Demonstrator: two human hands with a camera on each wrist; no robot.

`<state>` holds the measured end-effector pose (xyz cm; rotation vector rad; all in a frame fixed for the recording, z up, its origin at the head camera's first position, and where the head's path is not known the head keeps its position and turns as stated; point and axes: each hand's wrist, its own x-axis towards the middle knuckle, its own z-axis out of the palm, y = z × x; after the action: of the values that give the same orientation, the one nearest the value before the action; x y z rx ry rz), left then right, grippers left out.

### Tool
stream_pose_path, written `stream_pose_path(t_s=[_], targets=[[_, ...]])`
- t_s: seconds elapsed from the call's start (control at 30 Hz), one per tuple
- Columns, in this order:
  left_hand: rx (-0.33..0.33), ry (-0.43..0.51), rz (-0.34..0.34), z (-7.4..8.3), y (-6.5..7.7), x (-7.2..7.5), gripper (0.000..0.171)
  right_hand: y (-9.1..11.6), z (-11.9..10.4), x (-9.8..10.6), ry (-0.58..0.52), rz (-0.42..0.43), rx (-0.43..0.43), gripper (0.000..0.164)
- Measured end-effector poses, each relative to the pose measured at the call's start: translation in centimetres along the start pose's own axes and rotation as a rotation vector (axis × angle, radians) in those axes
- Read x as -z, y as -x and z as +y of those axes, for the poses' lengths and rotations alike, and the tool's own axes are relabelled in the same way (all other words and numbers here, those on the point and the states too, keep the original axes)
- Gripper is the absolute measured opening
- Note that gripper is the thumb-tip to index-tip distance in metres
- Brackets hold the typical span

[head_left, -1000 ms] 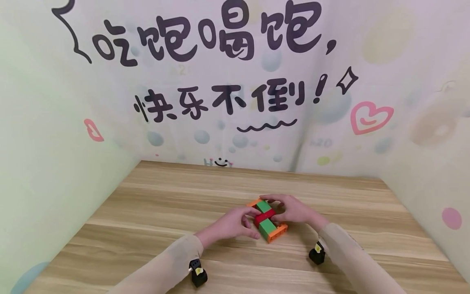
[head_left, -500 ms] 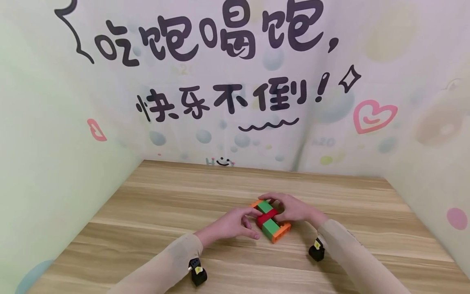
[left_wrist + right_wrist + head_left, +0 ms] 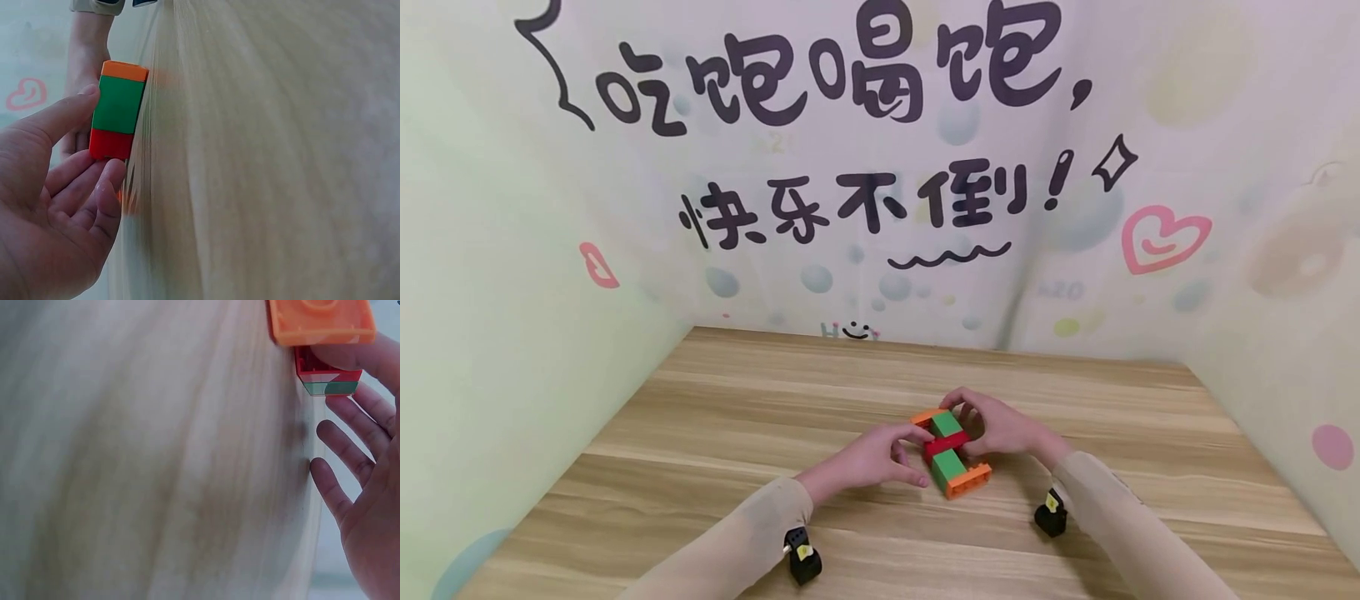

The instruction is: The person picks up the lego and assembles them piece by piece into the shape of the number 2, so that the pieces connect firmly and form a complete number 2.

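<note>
A toy-block build lies on the wooden table, with green blocks (image 3: 950, 473), a red block (image 3: 948, 442) across the middle and an orange block (image 3: 970, 481) at each end. On its left is my left hand (image 3: 872, 457); the index fingertip touches the red block, while the thumb stands beside the near green block. My right hand (image 3: 998, 425) holds the build from the right, thumb at the red block and index finger reaching toward the far end. The right wrist view shows this thumb (image 3: 340, 356) against the red block; the other fingers (image 3: 340, 447) spread loosely behind it.
The wooden table (image 3: 737, 392) reaches back to a printed cloth wall (image 3: 790, 275) with black lettering, and pale walls stand at both sides. Small black cameras hang at the left wrist (image 3: 803, 557) and the right wrist (image 3: 1050, 514).
The build has turned slightly, its near orange end swinging a little left. The right hand's fingers have shifted right at the far end; my left hand has hardly moved.
</note>
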<state>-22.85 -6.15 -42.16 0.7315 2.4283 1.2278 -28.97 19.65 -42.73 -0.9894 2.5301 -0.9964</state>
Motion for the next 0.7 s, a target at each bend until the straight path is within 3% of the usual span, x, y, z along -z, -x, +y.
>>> stream_pose_path(t_s=[0.23,0.7], targets=[[0.009,0.017,0.025,-0.03,-0.02,-0.09,0.055,0.18,0.23,-0.26,-0.019,0.027,0.015,0.062],[-0.002,0.013,0.058,0.0,-0.05,-0.31,0.062,0.9,-0.54,-0.58,-0.017,0.096,-0.056,0.063]])
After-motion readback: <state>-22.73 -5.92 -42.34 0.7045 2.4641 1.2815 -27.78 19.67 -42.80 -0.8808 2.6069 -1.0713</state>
